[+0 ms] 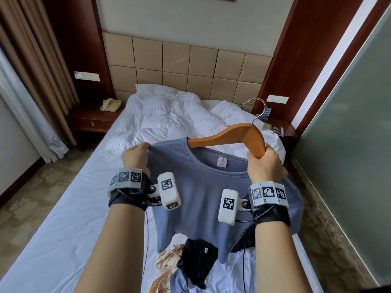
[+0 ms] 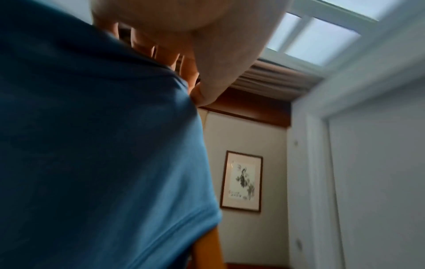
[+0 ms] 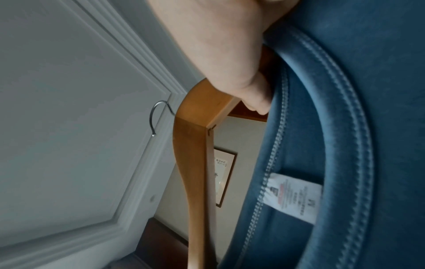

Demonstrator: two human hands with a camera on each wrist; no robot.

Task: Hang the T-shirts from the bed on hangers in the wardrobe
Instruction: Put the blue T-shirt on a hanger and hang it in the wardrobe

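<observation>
I am in the middle of dressing the first hanger: my left hand (image 1: 136, 157) pinches the left shoulder of the blue T-shirt (image 1: 203, 199), holding it up over the bed (image 1: 63, 229), while my right hand (image 1: 265, 166) is wrapped round the right arm of the wooden hanger (image 1: 228, 135) and seems to hold the collar there too. The hanger's left arm has gone in through the neck opening toward the shoulder I pinch; its right arm and metal hook (image 1: 257, 108) stand clear above the collar, tilted to the far right. Next, I judge, I must stretch the collar over that right arm so the shirt sits on both arms, then shift my grip to the hook to carry it off. The wardrobe is out of view. More clothes lie on the near end of the bed, among them a black garment (image 1: 198, 261), waiting for their turn.
</observation>
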